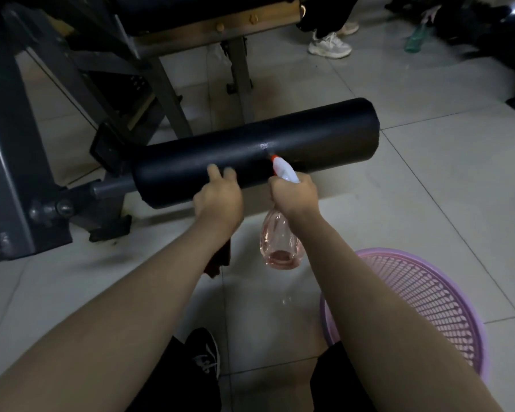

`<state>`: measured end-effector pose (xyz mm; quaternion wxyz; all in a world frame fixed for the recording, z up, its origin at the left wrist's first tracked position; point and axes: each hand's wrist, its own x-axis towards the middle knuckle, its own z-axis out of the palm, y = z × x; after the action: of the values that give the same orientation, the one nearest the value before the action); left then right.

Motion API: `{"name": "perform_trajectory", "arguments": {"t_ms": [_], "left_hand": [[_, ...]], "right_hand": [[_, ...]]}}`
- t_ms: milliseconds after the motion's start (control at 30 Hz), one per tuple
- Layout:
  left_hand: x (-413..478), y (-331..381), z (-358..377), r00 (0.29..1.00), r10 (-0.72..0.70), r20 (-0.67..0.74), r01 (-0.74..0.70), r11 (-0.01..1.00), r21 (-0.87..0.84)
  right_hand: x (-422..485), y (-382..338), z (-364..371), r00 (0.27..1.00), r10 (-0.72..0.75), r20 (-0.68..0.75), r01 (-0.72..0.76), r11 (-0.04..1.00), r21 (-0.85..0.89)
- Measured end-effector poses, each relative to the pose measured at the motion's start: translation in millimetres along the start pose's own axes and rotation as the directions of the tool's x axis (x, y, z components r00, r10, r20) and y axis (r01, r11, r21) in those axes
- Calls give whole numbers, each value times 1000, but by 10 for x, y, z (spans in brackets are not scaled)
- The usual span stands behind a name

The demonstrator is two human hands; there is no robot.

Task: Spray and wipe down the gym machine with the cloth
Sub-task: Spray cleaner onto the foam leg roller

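A black padded roller of the grey gym machine lies across the middle of the view. My right hand grips a clear pink spray bottle by its white head, the orange nozzle right at the roller. A wet shiny patch shows on the pad above the nozzle. My left hand rests on the roller's near side with fingers over the pad. A dark red cloth hangs below that hand; how it is held is hidden.
A purple mesh basket stands on the tiled floor at my right. The machine's bench and grey legs rise behind the roller. Another person's white sneakers and a green bottle are at the far right. My black shoe is below.
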<state>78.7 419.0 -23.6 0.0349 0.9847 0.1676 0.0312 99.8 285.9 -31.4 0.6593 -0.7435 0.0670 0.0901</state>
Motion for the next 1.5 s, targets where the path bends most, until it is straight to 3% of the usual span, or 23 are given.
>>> {"name": "perform_trajectory", "arguments": {"t_ms": [100, 233, 400, 567, 700, 833, 933, 1033, 1200, 1300, 1400, 1500], "left_hand": [[-84, 39, 70, 988, 61, 141, -49, 995, -89], [184, -2, -158, 988, 63, -138, -91, 973, -212], [302, -52, -76, 1000, 27, 3, -26, 981, -192], [105, 90, 72, 999, -23, -28, 17, 982, -190], [-89, 111, 57, 1000, 14, 2, -14, 990, -139], [109, -67, -177, 990, 23, -142, -48, 983, -177], [297, -283, -192, 995, -63, -73, 50, 984, -170], [213, -241, 3, 994, -98, -49, 94, 992, -84], [-154, -209, 159, 1000, -16, -2, 16, 999, 50], [-218, -223, 64, 1000, 10, 15, -9, 999, -33], [-101, -273, -95, 997, 6, -80, -17, 990, -138], [-6, -314, -143, 997, 6, -82, -21, 984, -176]], "right_hand": [[2, 23, 49, 1000, -2, 23, 3, 999, -44], [55, 53, 37, 999, -28, 14, 30, 989, -144], [189, 63, -157, 990, -30, -139, 26, 999, -27], [247, 76, -375, 969, 108, -222, -102, 994, 39], [153, 10, -196, 990, 37, -133, -44, 998, -52], [143, -74, 77, 998, -64, 18, 66, 972, -226], [103, -64, 230, 993, -73, 97, 92, 975, -203], [73, -53, 278, 998, -45, 44, 49, 994, -101], [74, -65, 255, 999, -36, 9, 37, 999, -38], [82, -40, 289, 1000, -9, 21, 11, 997, -79], [94, -3, 294, 999, -45, 24, 49, 977, -210], [140, 40, 167, 996, -24, -90, 8, 984, -178]]}}
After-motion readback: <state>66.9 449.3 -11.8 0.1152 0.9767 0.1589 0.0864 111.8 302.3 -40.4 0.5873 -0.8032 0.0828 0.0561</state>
